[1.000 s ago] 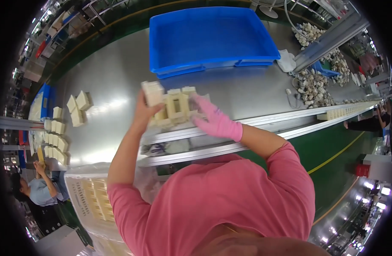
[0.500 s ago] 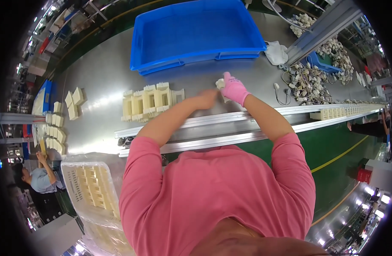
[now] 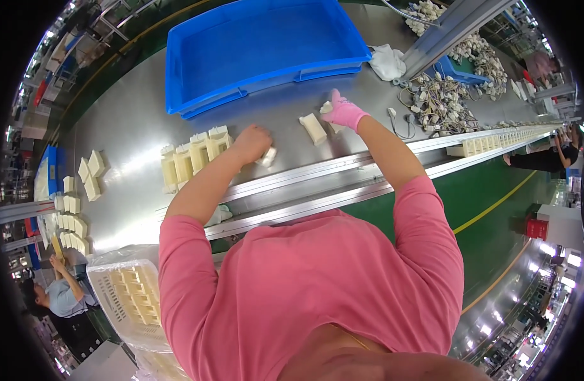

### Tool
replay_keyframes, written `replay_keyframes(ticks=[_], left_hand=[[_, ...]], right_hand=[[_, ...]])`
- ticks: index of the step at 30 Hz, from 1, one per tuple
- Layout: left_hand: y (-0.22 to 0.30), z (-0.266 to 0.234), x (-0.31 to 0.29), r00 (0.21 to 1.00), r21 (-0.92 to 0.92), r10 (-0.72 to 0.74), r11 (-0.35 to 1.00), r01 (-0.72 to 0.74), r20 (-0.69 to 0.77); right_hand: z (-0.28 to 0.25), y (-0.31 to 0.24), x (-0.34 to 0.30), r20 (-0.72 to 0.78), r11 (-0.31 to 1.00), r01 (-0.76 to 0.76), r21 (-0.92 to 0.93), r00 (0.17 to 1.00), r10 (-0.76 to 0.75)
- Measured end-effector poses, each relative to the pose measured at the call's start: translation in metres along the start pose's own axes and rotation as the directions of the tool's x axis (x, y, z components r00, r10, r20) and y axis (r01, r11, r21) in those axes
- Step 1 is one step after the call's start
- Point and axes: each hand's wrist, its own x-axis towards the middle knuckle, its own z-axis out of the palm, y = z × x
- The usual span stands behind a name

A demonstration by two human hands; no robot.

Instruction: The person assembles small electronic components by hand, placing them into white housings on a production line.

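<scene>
Bare, my left hand (image 3: 254,143) is closed at the right end of a row of cream plastic housings (image 3: 191,156). Under its fingers shows a blurred pale part (image 3: 267,157), seemingly another housing in its grip. My right hand (image 3: 346,113), in a pink glove, is closed round a small white plastic part (image 3: 327,108) above the metal table (image 3: 279,120). A further pale piece partly shows beneath that hand. Between the hands a single cream block (image 3: 313,129) lies by itself, tilted on the tabletop.
Beyond my hands stands a large blue bin (image 3: 266,47). Wired white connectors (image 3: 444,105) are heaped at right, near a metal post (image 3: 454,38). Aluminium rails (image 3: 304,173) run along the near edge. Lower left is a white crate (image 3: 123,292); a co-worker (image 3: 57,295) sits beyond it.
My left hand has moved left, from beside my right hand to the end of the row. The single cream block now shows between the hands. The whole view has shifted slightly.
</scene>
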Motion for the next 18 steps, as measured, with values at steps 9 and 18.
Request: replay_keyframes(ticks=[9, 18], left_hand=[[0.028, -0.051, 0.008, 0.581, -0.987, -0.799, 0.099, -0.13, -0.156], [0.058, -0.038, 0.011, 0.63, -0.843, -0.747, -0.467, -0.267, 0.214]], right_hand=[[-0.031, -0.013, -0.025, 0.052, 0.969, -0.014, -0.248, 0.998, 0.028], [-0.069, -0.059, -0.092, 0.08, 0.825, 0.215, 0.523, 0.951, -0.298]])
